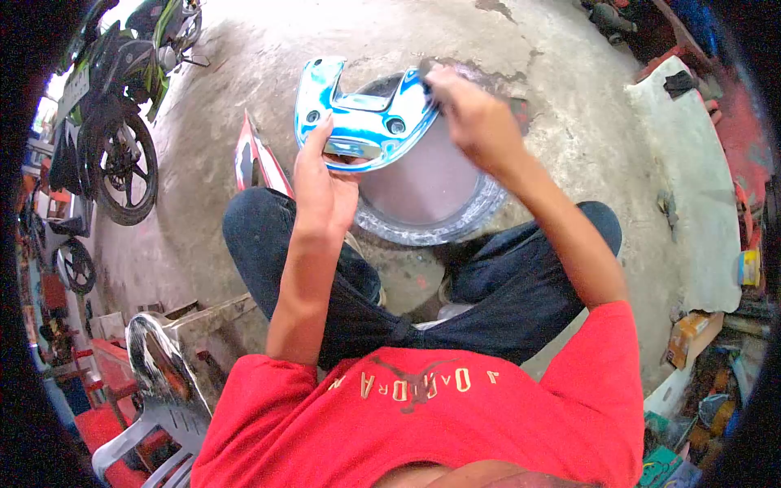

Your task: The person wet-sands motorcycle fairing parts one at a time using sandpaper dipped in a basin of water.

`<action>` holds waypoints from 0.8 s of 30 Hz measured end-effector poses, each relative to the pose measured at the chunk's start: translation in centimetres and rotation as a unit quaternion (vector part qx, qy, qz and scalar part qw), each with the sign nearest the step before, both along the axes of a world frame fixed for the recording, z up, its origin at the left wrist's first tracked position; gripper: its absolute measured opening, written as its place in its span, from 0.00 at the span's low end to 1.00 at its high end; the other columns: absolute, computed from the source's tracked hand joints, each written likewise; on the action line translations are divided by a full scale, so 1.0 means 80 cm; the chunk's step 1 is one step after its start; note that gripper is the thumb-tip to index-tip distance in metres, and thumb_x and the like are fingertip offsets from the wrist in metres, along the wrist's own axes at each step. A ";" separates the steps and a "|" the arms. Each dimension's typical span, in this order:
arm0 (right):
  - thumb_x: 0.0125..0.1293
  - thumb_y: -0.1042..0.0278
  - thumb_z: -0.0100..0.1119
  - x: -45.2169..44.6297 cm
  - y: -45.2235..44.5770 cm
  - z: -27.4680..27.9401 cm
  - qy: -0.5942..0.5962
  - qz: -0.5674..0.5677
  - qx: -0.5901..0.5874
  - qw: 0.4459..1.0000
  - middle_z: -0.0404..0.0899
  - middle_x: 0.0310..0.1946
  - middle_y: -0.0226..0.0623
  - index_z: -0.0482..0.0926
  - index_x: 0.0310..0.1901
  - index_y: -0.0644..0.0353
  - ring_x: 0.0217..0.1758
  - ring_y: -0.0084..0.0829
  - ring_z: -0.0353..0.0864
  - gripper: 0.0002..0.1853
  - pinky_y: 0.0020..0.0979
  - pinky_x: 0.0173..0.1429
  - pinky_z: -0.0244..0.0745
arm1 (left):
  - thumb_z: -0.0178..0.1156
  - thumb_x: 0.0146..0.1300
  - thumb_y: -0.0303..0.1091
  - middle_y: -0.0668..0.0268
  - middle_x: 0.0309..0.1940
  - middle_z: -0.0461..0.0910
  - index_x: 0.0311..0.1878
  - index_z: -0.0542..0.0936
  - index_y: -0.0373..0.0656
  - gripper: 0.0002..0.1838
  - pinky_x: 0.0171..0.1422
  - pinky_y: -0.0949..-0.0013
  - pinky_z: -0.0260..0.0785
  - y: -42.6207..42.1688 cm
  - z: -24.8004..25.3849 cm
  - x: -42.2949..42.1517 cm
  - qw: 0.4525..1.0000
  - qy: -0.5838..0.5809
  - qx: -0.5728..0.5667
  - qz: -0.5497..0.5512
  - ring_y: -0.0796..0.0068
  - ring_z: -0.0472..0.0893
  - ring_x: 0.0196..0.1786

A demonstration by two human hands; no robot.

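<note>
A workshop's rough concrete floor [199, 183] spreads around the seated person, with a motorcycle [118, 110] near its far left edge, a plastic chair [175, 419] towards its near left corner and a cardboard box [691, 337] by its right edge. Between the person's legs lies a tyre-like ring [431, 234] with a grey middle; whether that middle is water or a flat panel cannot be told. A red-and-white panel [259, 159] lies to the left of the ring, beyond the left knee.

The glossy blue-and-silver piece [350, 122], roughly U-shaped with round holes, is held up over the ring's far left edge, its open end pointing away from the person. The left hand [325, 187] grasps its near edge, thumb on the upper face and fingers underneath. The right hand [476, 122] is curled at the tip of the piece's right arm, where something dark shows by the fingers; blur hides whether the hand grips that or only the piece.

The step in hand looks like work on that tip's surface. It probably goes best with light, even pressure, strokes following the curve, and the left hand bracing close behind the worked arm, since a glossy piece held from one side could twist or slip.
</note>
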State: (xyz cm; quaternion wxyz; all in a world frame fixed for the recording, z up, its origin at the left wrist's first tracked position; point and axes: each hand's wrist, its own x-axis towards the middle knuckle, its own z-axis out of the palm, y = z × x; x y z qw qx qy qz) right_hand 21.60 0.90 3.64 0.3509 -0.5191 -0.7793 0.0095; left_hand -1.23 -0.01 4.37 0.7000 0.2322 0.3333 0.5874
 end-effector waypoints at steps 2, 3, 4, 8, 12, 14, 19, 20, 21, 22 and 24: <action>0.59 0.83 0.53 -0.039 -0.038 -0.002 -0.020 0.085 0.069 0.994 0.79 0.63 0.49 0.77 0.63 0.63 0.68 0.45 0.78 0.27 0.40 0.73 0.71 | 0.58 0.73 0.36 0.62 0.50 0.83 0.60 0.76 0.42 0.16 0.52 0.61 0.80 0.004 -0.006 0.000 1.000 -0.004 0.014 -0.013 0.69 0.85 0.50; 0.59 0.83 0.54 -0.059 -0.059 0.008 -0.031 0.122 0.080 0.989 0.79 0.63 0.49 0.77 0.62 0.64 0.68 0.44 0.78 0.27 0.40 0.73 0.71 | 0.59 0.73 0.36 0.63 0.51 0.83 0.60 0.76 0.43 0.16 0.55 0.59 0.79 0.005 -0.010 -0.001 0.999 -0.008 0.019 -0.025 0.68 0.84 0.52; 0.58 0.83 0.56 -0.065 -0.064 0.007 -0.047 0.152 0.093 0.983 0.79 0.63 0.49 0.77 0.62 0.65 0.68 0.44 0.78 0.27 0.41 0.73 0.71 | 0.59 0.72 0.35 0.63 0.52 0.82 0.60 0.76 0.44 0.16 0.58 0.58 0.78 0.005 -0.013 -0.001 0.999 -0.010 0.023 -0.038 0.68 0.84 0.53; 0.61 0.81 0.57 -0.017 -0.008 -0.001 -0.031 0.022 0.086 0.996 0.77 0.64 0.50 0.76 0.64 0.62 0.69 0.45 0.77 0.26 0.42 0.73 0.71 | 0.60 0.74 0.39 0.62 0.48 0.84 0.58 0.76 0.40 0.16 0.44 0.65 0.84 -0.010 0.007 0.015 0.996 0.077 0.050 0.013 0.72 0.87 0.44; 0.58 0.83 0.56 -0.032 -0.018 -0.006 -0.029 0.068 0.103 0.992 0.77 0.65 0.51 0.74 0.66 0.62 0.69 0.46 0.77 0.30 0.42 0.72 0.72 | 0.61 0.74 0.41 0.64 0.46 0.84 0.59 0.75 0.41 0.18 0.40 0.67 0.83 -0.024 0.011 0.033 0.987 0.135 0.078 0.041 0.75 0.86 0.42; 0.59 0.79 0.56 -0.051 -0.034 -0.002 -0.026 0.074 0.126 0.989 0.79 0.62 0.52 0.75 0.63 0.63 0.66 0.47 0.79 0.27 0.42 0.70 0.74 | 0.61 0.74 0.43 0.64 0.46 0.84 0.58 0.76 0.41 0.18 0.40 0.69 0.82 -0.027 0.003 0.042 0.989 0.108 0.094 0.047 0.75 0.86 0.42; 0.62 0.73 0.59 -0.042 -0.028 0.011 0.001 0.049 0.077 0.996 0.80 0.59 0.54 0.75 0.61 0.66 0.63 0.50 0.80 0.24 0.44 0.67 0.75 | 0.61 0.74 0.45 0.69 0.43 0.83 0.57 0.78 0.44 0.17 0.41 0.68 0.81 -0.044 0.000 0.057 0.975 0.210 0.061 0.041 0.77 0.84 0.41; 0.63 0.73 0.59 -0.055 -0.039 0.008 0.018 0.061 0.079 0.995 0.80 0.59 0.55 0.74 0.62 0.67 0.63 0.50 0.80 0.25 0.44 0.68 0.74 | 0.61 0.74 0.47 0.69 0.42 0.83 0.55 0.79 0.43 0.18 0.40 0.68 0.81 -0.046 0.002 0.060 0.977 0.199 0.064 0.050 0.79 0.83 0.39; 0.63 0.74 0.58 -0.066 -0.051 0.004 0.036 0.072 0.077 0.994 0.79 0.60 0.55 0.73 0.63 0.67 0.64 0.50 0.79 0.25 0.45 0.68 0.74 | 0.61 0.75 0.48 0.69 0.42 0.83 0.55 0.79 0.43 0.18 0.40 0.68 0.81 -0.046 0.002 0.061 0.973 0.216 0.051 0.054 0.79 0.83 0.39; 0.64 0.75 0.57 -0.069 -0.062 0.013 0.054 0.088 0.041 0.994 0.78 0.62 0.56 0.72 0.65 0.68 0.66 0.50 0.78 0.26 0.44 0.70 0.73 | 0.60 0.75 0.48 0.69 0.42 0.83 0.55 0.78 0.42 0.19 0.40 0.68 0.81 -0.047 0.000 0.060 0.970 0.234 0.039 0.057 0.80 0.83 0.38; 0.65 0.79 0.55 -0.059 -0.051 0.012 0.076 0.058 0.027 0.995 0.76 0.64 0.54 0.73 0.65 0.66 0.68 0.49 0.76 0.25 0.43 0.71 0.73 | 0.60 0.75 0.50 0.68 0.43 0.82 0.53 0.79 0.41 0.20 0.38 0.69 0.79 -0.050 -0.018 0.060 0.953 0.272 0.109 0.072 0.81 0.81 0.37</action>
